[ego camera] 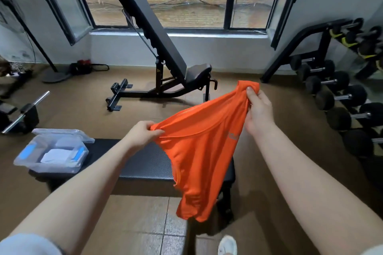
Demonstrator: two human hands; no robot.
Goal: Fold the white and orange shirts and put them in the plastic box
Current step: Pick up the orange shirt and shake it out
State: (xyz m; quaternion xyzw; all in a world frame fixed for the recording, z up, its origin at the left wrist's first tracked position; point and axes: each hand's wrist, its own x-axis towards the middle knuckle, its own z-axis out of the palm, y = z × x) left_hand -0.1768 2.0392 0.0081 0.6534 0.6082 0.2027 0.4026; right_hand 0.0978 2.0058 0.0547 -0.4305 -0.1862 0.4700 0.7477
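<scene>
Both hands pinch the orange shirt (199, 151) and hold it up in the air: the left hand (141, 132) is closed on a bunched edge at the lower left, the right hand (258, 109) is closed on a fold of cloth higher up at the right, thumb on top. The shirt hangs slack between and below them, over the right part of the flat bench (143, 161), its hem dangling past the bench's near edge toward the tiled floor (134, 223).

The plastic box (50, 155) sits open on the bench's left end, well apart from the shirt, its lid (62, 133) tipped back behind it. Something white and folded lies inside, likely the white shirt (57, 155).

The risk, as I judge it, is the uneven hold: with the grips at different heights the cloth is twisted, so laying it down may trap creases. The trailing hem could also brush the floor.
</scene>
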